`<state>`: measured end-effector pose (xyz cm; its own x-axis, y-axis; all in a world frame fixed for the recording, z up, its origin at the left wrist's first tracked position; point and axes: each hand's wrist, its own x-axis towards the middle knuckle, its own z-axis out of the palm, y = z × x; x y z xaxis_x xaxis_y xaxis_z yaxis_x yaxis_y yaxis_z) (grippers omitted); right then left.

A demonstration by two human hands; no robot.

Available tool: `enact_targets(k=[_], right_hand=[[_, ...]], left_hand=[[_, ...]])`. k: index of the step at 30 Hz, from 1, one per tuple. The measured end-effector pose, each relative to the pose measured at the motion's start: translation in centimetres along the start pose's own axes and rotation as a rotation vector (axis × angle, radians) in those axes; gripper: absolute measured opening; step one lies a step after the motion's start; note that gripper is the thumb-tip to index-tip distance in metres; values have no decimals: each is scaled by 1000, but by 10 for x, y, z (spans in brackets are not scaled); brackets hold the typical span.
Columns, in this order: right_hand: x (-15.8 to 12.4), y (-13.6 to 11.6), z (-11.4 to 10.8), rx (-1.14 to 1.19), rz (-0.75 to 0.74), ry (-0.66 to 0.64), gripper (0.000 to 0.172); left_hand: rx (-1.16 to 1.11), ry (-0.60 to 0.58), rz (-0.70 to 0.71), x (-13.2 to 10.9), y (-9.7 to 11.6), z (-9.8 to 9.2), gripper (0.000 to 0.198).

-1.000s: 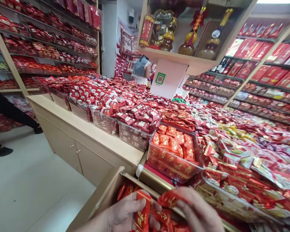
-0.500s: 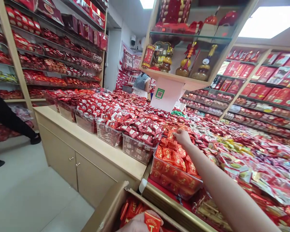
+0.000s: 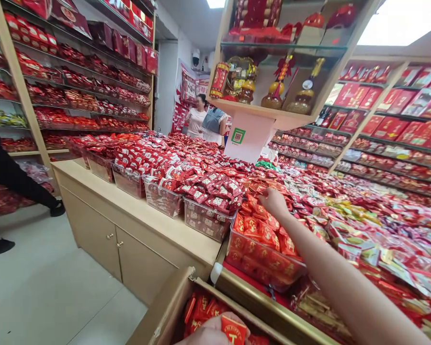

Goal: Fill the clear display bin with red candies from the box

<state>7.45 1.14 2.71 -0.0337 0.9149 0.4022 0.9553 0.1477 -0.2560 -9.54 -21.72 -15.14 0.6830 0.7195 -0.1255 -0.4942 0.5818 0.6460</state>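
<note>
left hand [image 3: 209, 331] holding 1 red packet [image 3: 234, 329] at near cardboard box [image 3: 165, 309]. right hand [image 3: 275, 203] over far end of clear bin [image 3: 264, 269]; grip cannot be told.

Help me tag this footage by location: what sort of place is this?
Probably a sweet or snack shop: clear bins heaped with small wrapped packets, wall shelves packed with mostly red goods, and a QR-code sign, perhaps for payment.

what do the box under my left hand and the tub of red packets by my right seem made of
Box: likely cardboard, matt brown, judging by its frayed corner. Tub: probably clear, shiny plastic; the packets show through its wall.
</note>
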Motion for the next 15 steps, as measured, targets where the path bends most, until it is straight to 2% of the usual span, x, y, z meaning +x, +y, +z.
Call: enact_targets(k=[3,6,10,12,15], right_hand=[[-21,8,-25,36,-92,-115,20],[-45,16,-45,124,-205,-339,16],[-71,22,-54,197,-323,-626,14],[-78,22,-52,148,-334,-673,13],[-81,21,-47,107,-350,-674,13]], left_hand=[[-74,62,-11,-4,2,13,17],[-35,124,-71,-7,4,22,12],[68,99,-137,-8,4,25,19],[99,93,-128,-7,3,23,20],[84,171,-96,-6,0,18,17]])
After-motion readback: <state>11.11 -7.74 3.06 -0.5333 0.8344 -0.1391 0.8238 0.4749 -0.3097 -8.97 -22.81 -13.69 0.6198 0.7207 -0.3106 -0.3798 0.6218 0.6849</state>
